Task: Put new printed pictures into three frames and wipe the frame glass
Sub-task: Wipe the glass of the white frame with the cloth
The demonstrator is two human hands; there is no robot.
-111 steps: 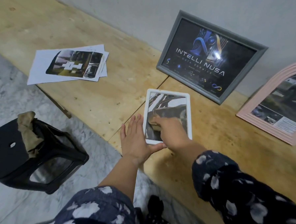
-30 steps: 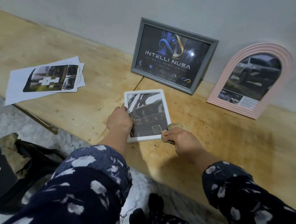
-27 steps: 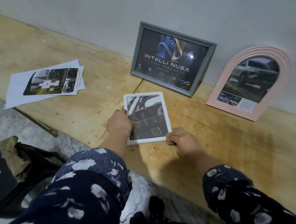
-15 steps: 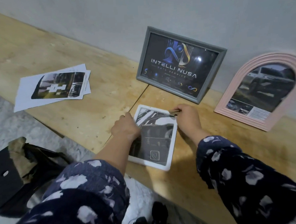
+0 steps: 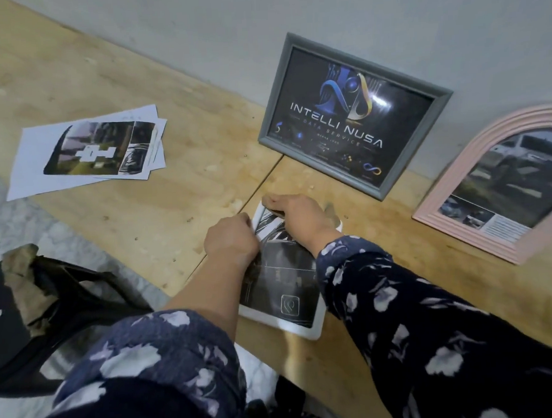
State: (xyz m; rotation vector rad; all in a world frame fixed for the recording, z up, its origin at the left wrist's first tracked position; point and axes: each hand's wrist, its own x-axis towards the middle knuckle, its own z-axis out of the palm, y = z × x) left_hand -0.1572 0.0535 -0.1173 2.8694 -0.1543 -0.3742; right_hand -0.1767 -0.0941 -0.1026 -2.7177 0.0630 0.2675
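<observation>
white frame, grey frame, pink arched frame, navy floral sleeves

The person wore a dark navy top printed all over with pale grey-white flowers. The left sleeve was pushed up, leaving the forearm bare, while the right sleeve reached down to the wrist. Both hands were bare, without rings or gloves.

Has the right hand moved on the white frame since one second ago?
Yes. The right hand was at the near corner of the white frame; now it grips a cloth at the far edge, closer to the grey frame leaning on the wall.
</observation>
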